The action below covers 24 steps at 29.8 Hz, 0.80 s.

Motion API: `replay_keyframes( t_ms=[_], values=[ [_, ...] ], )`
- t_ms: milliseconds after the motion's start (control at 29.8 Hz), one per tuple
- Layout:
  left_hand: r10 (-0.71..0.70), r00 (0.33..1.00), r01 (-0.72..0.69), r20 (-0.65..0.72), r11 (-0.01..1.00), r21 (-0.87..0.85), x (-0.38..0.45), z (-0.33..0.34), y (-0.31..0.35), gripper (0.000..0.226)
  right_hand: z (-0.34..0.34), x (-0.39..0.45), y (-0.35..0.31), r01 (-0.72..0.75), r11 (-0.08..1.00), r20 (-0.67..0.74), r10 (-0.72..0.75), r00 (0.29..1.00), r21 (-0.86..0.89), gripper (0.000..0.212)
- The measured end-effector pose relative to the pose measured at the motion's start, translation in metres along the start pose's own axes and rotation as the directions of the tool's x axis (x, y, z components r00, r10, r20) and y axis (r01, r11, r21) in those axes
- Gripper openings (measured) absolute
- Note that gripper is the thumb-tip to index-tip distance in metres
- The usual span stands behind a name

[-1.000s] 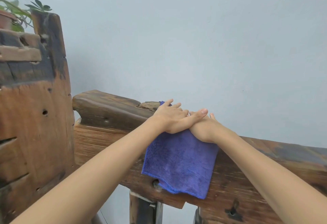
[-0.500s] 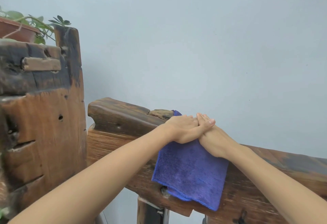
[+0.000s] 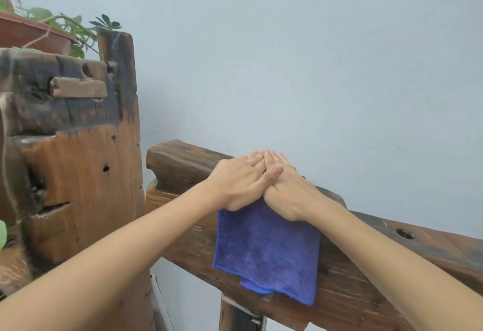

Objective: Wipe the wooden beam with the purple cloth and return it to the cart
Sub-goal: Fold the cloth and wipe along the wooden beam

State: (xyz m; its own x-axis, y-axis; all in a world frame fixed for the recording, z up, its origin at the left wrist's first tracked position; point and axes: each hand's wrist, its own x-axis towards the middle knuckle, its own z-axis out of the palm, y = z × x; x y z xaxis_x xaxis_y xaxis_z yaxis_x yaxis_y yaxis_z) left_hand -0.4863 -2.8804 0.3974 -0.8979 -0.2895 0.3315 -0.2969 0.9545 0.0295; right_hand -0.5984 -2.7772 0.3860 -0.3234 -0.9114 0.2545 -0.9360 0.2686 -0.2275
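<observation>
Both hands lie flat with straight fingers, the left hand (image 3: 241,179) and right hand (image 3: 290,189) side by side, thumb overlapping, pressing the purple cloth (image 3: 266,249) onto the top of the wooden beam (image 3: 180,163); neither grip closes round it. The cloth drapes down the beam's near face. This looks like the wiping step. Next would come a pressed slide along the beam; no cart is in view.

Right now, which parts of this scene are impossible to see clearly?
Head view only:
- Top of the purple cloth: hidden under the left hand and right hand.
- Dark wooden beam: its right end is cut off by the frame edge.
- Cart: not in view.
- Red-brown plant pot: cut off at the left edge.
</observation>
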Motion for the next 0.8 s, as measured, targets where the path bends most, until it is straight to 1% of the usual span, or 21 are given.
replay_keyframes(
  t_ms=[67,134,201,268,335,436,469,537,604,704,805],
  values=[
    [-0.024,1.000,0.024,-0.009,1.000,-0.005,0.000,-0.002,-0.013,0.084,-0.001,0.012,-0.011,0.025,0.999,-0.006,-0.025,1.000,-0.021,0.068],
    [-0.048,0.999,0.048,-0.021,0.999,-0.004,0.000,-0.003,-0.026,0.080,-0.002,0.024,-0.022,0.062,0.996,-0.009,-0.063,0.998,-0.060,0.066],
    [-0.069,0.998,0.069,-0.012,0.998,-0.011,-0.001,-0.005,-0.039,0.084,-0.001,0.035,-0.033,0.096,0.991,0.008,-0.096,0.995,-0.095,0.063],
    [-0.084,0.996,0.085,0.006,0.996,-0.018,-0.001,-0.010,-0.050,0.095,-0.001,0.044,-0.042,0.123,0.986,0.046,-0.118,0.992,-0.112,0.063],
    [-0.106,0.994,0.107,0.027,0.994,-0.010,-0.001,-0.015,-0.064,0.099,-0.001,0.053,-0.052,0.114,0.989,0.082,-0.107,0.991,-0.091,0.064],
    [-0.132,0.991,0.132,0.020,0.991,0.001,-0.001,-0.019,-0.089,0.092,0.003,0.069,-0.067,0.112,0.993,0.075,-0.109,0.991,-0.035,0.063],
    [-0.145,0.989,0.145,0.012,0.989,0.000,-0.001,-0.021,-0.097,0.093,0.006,0.076,-0.072,0.106,0.994,0.084,-0.104,0.991,-0.018,0.062],
    [-0.184,0.983,0.184,-0.004,0.983,-0.004,-0.003,-0.024,-0.111,0.102,0.013,0.094,-0.080,0.084,0.996,0.108,-0.085,0.991,0.012,0.063],
    [-0.216,0.976,0.216,-0.018,0.976,-0.008,-0.005,-0.028,-0.122,0.104,0.018,0.110,-0.088,0.065,0.998,0.111,-0.067,0.992,0.022,0.065],
    [-0.255,0.967,0.254,-0.027,0.967,-0.033,-0.008,-0.032,-0.139,0.102,0.024,0.124,-0.099,0.009,0.999,0.107,-0.014,0.994,0.043,0.068],
    [-0.302,0.952,0.299,-0.046,0.952,-0.069,-0.012,-0.035,-0.159,0.092,0.027,0.133,-0.115,-0.021,0.998,0.094,0.015,0.995,0.064,0.071]
  ],
)
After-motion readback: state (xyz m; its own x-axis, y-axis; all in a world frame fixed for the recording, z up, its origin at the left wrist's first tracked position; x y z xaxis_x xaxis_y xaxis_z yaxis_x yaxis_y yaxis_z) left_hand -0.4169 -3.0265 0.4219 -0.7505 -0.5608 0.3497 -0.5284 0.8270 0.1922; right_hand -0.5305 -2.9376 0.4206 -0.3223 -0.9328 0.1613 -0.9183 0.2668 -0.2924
